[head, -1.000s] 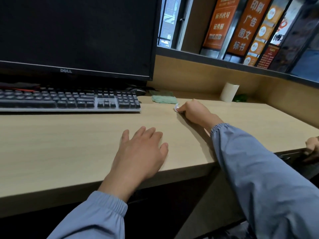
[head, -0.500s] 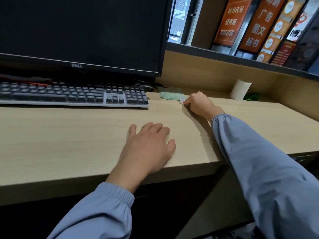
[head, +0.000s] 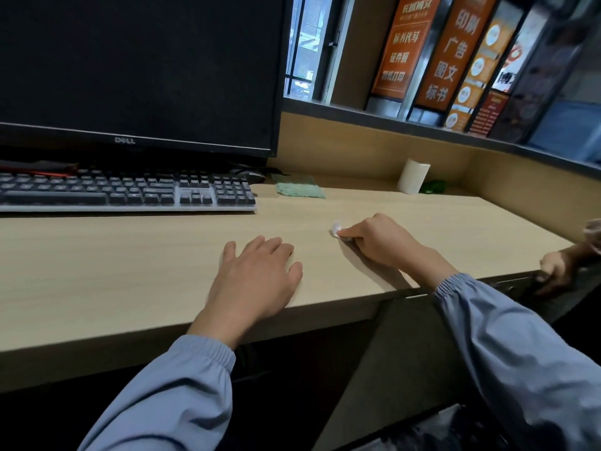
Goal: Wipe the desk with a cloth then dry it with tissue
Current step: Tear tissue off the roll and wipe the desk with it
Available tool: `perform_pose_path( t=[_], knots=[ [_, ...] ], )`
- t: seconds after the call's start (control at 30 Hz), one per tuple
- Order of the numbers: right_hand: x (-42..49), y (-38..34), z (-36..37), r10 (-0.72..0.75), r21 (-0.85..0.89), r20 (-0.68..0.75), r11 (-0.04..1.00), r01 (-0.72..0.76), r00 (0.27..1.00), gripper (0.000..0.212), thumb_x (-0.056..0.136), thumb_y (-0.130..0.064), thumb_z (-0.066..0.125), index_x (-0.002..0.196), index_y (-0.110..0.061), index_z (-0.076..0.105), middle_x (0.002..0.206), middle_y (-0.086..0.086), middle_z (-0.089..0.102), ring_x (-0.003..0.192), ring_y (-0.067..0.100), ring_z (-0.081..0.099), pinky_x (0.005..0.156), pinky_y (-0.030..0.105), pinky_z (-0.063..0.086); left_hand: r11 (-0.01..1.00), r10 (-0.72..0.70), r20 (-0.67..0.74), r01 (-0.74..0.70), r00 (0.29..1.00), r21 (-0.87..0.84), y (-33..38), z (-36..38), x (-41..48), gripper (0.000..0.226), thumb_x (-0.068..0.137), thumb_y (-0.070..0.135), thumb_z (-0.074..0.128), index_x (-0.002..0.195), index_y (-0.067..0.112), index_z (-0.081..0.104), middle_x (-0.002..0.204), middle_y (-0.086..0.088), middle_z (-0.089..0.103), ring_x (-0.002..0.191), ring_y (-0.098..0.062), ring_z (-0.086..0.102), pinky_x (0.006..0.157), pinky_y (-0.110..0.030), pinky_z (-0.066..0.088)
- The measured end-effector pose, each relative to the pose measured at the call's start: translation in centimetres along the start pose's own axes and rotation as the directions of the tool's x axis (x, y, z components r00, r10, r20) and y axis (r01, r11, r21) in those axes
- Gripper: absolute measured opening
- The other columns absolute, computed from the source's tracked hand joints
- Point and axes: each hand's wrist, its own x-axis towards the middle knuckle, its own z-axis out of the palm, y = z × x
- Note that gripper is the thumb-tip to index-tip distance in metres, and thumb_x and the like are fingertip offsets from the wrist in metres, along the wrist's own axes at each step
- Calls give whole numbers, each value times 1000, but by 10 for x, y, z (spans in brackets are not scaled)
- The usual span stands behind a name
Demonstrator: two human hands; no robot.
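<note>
While our left hand (head: 257, 281) lies flat on the desk (head: 113, 262), palm down, fingers straight and holding nothing, our right hand (head: 377, 242) is curled round a small wad of white tissue (head: 336, 228), and we're pressing it onto the wood. Only a bit of tissue pokes out past the fingertips; the rest is hidden in the fist. It sits to the right of the left hand, towards the desk's front edge, with bare wood between the two hands. Further back, the green cloth (head: 299, 188) lies flat by itself, just right of the keyboard (head: 123, 193) and below the corner of the dark monitor (head: 136, 66). A white roll (head: 413, 175) stands upright near the back wall, apart from the cloth. Over at the right edge, another hand (head: 556, 268) rests on something dark past the desk's end.
</note>
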Motion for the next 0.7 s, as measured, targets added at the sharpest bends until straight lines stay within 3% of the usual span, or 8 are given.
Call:
perform_pose_path(
  t=[0.1, 0.23, 0.27, 0.3, 0.33, 0.43, 0.53, 0.7],
  knots=[
    [-42, -8, -10, -42, 59, -51, 997, 45, 998, 33, 109, -32, 46, 122, -30, 76, 77, -3, 71, 59, 13, 58, 57, 25, 42, 1000, 0, 9, 0, 1000, 4, 1, 0, 0, 57, 109, 50, 19, 161, 32, 33, 173, 8, 24, 161, -17, 15, 127, -57, 9],
    [-78, -11, -7, -94, 40, -87, 994, 98, 992, 25, 108, -33, 51, 117, -34, 74, 69, 2, 64, 58, 22, 62, 55, 36, 46, 1000, 3, 11, -3, 1000, 3, 1, 1, 0, 57, 109, 49, 19, 162, 31, 33, 173, 7, 24, 161, -18, 14, 127, -58, 8],
    [-86, -14, -8, -88, 41, -109, 995, 93, 990, 21, 106, -28, 55, 115, -34, 74, 69, 4, 59, 56, 26, 55, 58, 26, 49, 1000, 2, 14, -2, 1000, 3, 0, 1, 0, 57, 109, 49, 19, 162, 31, 33, 173, 7, 24, 161, -18, 14, 127, -58, 8],
    [-94, -17, -10, -69, 48, -126, 996, 76, 990, 22, 104, -22, 59, 115, -34, 73, 70, 5, 56, 57, 30, 48, 58, 23, 38, 1000, 1, 15, -1, 1000, 4, 0, 2, 0, 58, 109, 49, 19, 162, 31, 32, 174, 6, 23, 161, -18, 14, 127, -58, 8],
    [-102, -21, -11, -45, 50, -128, 997, 52, 991, 27, 101, -16, 61, 118, -33, 72, 74, 7, 58, 59, 33, 49, 59, 25, 46, 1000, 0, 13, 0, 1000, 4, 0, 2, 0, 58, 109, 49, 18, 162, 31, 32, 174, 6, 22, 162, -19, 13, 127, -58, 8],
    [-118, -32, -8, 13, 22, -76, 1000, -11, 997, 46, 95, -7, 60, 129, -36, 67, 96, 5, 75, 78, 36, 70, 63, 35, 46, 1000, 0, 22, 0, 1000, 2, 0, 2, 1, 58, 109, 49, 18, 162, 31, 32, 174, 6, 22, 162, -19, 13, 127, -59, 8],
    [-125, -45, -8, 80, 48, -83, 996, -76, 993, 55, 89, -8, 44, 135, -35, 61, 106, 13, 75, 93, 40, 70, 72, 44, 56, 1000, -1, 25, 1, 1000, 1, 1, 1, 0, 58, 109, 48, 18, 162, 30, 32, 174, 6, 21, 162, -20, 13, 127, -59, 8],
    [-134, -73, 0, 216, 35, -86, 976, -214, 972, 66, 89, 1, 46, 148, -30, 48, 116, 6, 69, 100, 33, 66, 70, 37, 37, 1000, 7, 17, -7, 1000, -2, 2, -1, -2, 56, 109, 47, 18, 159, 29, 37, 173, 5, 25, 161, -21, 16, 126, -60, 9]
  ],
)
